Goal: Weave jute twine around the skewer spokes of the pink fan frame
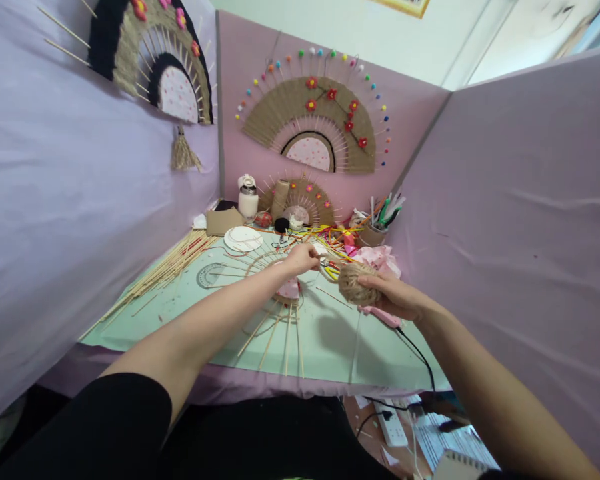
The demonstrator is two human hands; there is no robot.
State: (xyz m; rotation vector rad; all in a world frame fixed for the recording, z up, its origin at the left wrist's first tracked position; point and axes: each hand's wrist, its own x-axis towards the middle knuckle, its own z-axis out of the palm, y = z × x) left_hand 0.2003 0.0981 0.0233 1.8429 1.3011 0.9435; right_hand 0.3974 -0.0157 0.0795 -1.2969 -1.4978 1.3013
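A ball of brown jute twine (pixel 355 283) is gripped in my right hand (pixel 393 293), held above the table's right half. My left hand (pixel 304 259) is closed in a pinch on a strand of the twine, a short way left of the ball. Beneath my left forearm lies a half-made fan of thin wooden sticks around a pink fabric centre (pixel 289 288), partly hidden by the arm. Loose loops of twine rest among its sticks (pixel 275 327). Yellow-and-red handled pliers (pixel 332 270) lie between my hands.
A pink glue gun (pixel 383 316) with a black cord lies at right. Bamboo sticks (pixel 165 277) are heaped at left beside a clear protractor (pixel 211 275). Behind stand a white flask (pixel 248 199), a twine cone (pixel 280 199) and a tool holder (pixel 373 235). A finished fan (pixel 310 113) hangs on the back panel.
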